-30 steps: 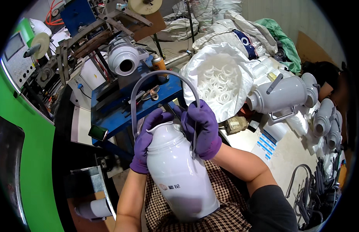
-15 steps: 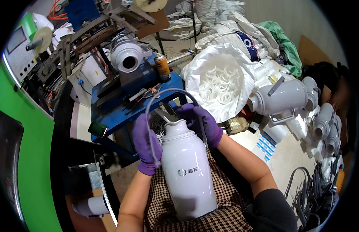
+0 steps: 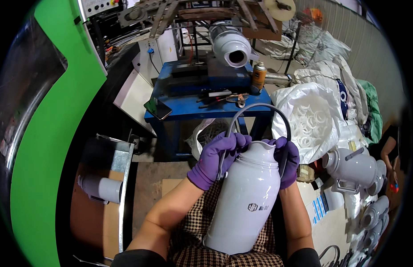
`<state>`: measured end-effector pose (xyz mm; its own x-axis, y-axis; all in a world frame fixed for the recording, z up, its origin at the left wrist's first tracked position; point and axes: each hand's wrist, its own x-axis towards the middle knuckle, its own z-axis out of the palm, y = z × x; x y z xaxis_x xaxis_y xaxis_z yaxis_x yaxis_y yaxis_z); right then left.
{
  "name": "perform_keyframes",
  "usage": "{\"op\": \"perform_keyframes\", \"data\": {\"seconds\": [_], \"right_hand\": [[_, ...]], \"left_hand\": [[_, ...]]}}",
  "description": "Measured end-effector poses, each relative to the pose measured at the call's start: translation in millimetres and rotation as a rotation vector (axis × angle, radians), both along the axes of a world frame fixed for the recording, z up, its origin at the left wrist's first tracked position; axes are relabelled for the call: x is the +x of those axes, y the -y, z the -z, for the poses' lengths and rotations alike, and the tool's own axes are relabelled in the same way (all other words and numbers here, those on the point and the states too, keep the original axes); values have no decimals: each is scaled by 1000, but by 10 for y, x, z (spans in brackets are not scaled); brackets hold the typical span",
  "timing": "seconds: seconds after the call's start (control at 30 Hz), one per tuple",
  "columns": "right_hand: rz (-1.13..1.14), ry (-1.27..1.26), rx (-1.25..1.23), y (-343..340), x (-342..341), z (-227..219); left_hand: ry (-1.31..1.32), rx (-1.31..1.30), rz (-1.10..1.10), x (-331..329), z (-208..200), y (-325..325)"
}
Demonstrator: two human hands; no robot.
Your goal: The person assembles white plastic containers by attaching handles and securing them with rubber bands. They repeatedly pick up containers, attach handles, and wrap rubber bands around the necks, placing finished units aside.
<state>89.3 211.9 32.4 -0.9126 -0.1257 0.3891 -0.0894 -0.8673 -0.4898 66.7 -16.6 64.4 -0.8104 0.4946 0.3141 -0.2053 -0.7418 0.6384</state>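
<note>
A glossy light-grey thermos jug (image 3: 248, 200) stands tilted on my lap, its spouted neck up and leaning right. A thin grey carrying handle (image 3: 263, 106) arches above its mouth. My left hand (image 3: 217, 155), in a purple glove, has its fingers curled at the left of the neck, by the handle's left leg. My right hand (image 3: 286, 160), gloved alike, closes on the right side of the neck, with the handle's right leg across it. Both hands seem to hold the jug near its shoulder; some fingertips are hidden.
Ahead, a blue metal bench (image 3: 171, 91) bears another grey jug (image 3: 235, 49), a spray can (image 3: 258, 76), pliers (image 3: 219, 100) and a phone (image 3: 157, 108). A white sack (image 3: 282, 107) of rings stands right, beside more jugs (image 3: 353, 165). Another person's hand (image 3: 392, 171) shows far right.
My view has swung left, so the bench and sack sit further right. Both hands have closed in on the jug's neck from more open poses, and the jug now leans right instead of left.
</note>
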Motion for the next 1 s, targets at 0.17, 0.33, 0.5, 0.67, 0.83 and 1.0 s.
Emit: {"op": "perform_keyframes", "data": {"seconds": [0.17, 0.33, 0.5, 0.67, 0.83, 1.0], "right_hand": [[-83, -20, -69, 128, 43, -52], [-95, 224, -54, 217, 10, -20], [-235, 69, -187, 296, -99, 34], [-257, 226, -120, 258, -63, 7], [-255, 158, 346, 66, 6, -42], [277, 226, 921, -795, 299, -118]], "left_hand": [[30, -189, -87, 1, -54, 127], [-1304, -560, -686, 84, -230, 299], [-1815, -420, -525, 231, -280, 228], [21, -10, -58, -129, -70, 71], [-591, -603, -505, 187, -125, 249], [-940, -276, -474, 587, -67, 642]]}}
